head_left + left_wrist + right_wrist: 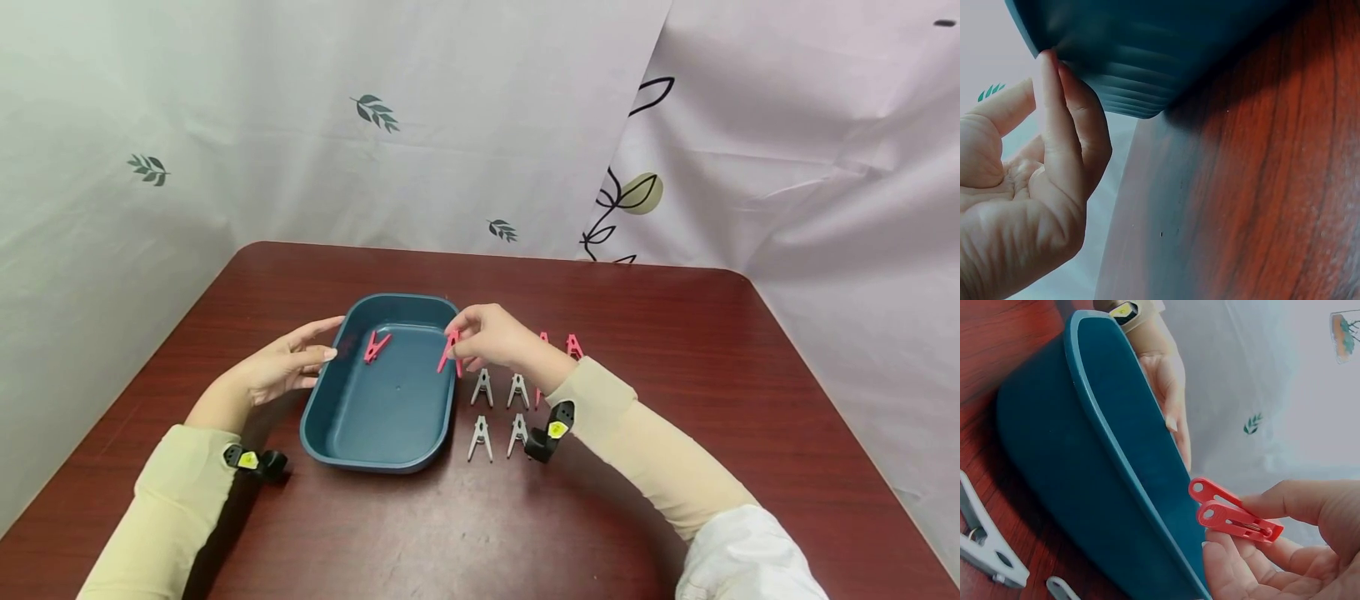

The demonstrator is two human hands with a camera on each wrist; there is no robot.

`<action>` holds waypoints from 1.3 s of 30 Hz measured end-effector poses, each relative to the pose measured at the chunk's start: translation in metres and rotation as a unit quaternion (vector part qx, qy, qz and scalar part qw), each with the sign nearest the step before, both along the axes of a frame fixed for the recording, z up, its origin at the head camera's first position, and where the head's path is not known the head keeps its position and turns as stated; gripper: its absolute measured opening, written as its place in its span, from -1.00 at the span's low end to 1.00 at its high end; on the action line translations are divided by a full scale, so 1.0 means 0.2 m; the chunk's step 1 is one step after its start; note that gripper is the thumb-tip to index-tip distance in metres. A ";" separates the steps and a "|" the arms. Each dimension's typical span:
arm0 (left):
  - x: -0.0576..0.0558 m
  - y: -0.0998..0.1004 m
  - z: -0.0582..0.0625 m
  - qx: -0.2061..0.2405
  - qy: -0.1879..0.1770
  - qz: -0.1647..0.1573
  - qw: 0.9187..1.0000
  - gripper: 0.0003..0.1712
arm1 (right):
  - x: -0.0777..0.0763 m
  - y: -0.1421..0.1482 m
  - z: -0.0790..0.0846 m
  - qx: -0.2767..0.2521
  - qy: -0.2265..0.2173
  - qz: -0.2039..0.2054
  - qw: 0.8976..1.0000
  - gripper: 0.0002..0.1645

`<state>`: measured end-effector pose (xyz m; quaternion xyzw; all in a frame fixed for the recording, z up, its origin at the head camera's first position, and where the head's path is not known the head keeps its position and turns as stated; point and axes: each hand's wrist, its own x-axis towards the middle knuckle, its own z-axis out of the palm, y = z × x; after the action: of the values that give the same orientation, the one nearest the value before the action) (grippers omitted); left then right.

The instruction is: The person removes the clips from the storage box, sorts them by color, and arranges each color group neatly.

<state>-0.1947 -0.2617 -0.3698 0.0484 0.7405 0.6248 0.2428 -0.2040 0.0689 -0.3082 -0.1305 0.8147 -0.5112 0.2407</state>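
My right hand (491, 337) pinches a red clothespin (1238, 515) between thumb and fingers, at the right rim of the blue plastic tub (382, 462). Inside the tub lies another red clothespin (375, 347), toward its far left. My left hand (281, 367) is at the tub's left side with its fingers extended, fingertips right at the rim. In the left wrist view, the fingertips (1049, 59) meet the tub's outer wall (1141, 81).
Several grey clothespins stand in rows right of the tub, among them a near one (480, 437) and a far one (482, 387). More red clothespins, including one by the sleeve (573, 346), are partly hidden behind my right wrist. A patterned curtain (450, 167) hangs behind the brown table (675, 333).
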 end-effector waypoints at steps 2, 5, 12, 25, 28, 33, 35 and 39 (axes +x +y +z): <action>0.00 0.00 0.00 -0.001 0.001 -0.001 1.000 -0.20 | 0.00 0.02 0.00 -0.008 -0.009 -0.009 1.000 -0.61; 0.01 -0.01 -0.01 -0.001 0.002 -0.003 1.000 -0.21 | 0.01 0.05 -0.01 -0.014 -0.015 -0.018 1.000 -0.59; 0.03 -0.02 -0.01 0.004 0.004 -0.001 1.000 -0.21 | 0.04 0.13 -0.04 -0.007 -0.004 -0.030 1.000 -0.54; 0.01 0.00 -0.01 0.017 0.000 -0.003 1.000 -0.21 | 0.11 0.32 -0.09 -0.002 0.004 -0.040 0.999 -0.59; 0.01 0.00 -0.01 0.015 0.000 -0.004 1.000 -0.21 | 0.13 0.36 -0.10 0.008 0.008 -0.037 0.999 -0.60; 0.01 -0.01 -0.01 0.016 0.002 -0.009 1.000 -0.22 | 0.16 0.44 -0.13 0.014 0.017 -0.030 0.999 -0.58; 0.01 -0.01 -0.01 0.015 0.004 -0.011 1.000 -0.22 | 0.17 0.47 -0.15 0.010 0.015 -0.032 0.999 -0.59; 0.00 -0.01 -0.02 0.012 0.007 -0.008 1.000 -0.21 | 0.19 0.52 -0.18 0.011 0.011 -0.037 0.999 -0.63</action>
<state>-0.1944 -0.2631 -0.3728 0.0617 0.7338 0.6316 0.2425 -0.1664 0.1723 -0.3449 -0.1035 0.8269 -0.5095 0.2143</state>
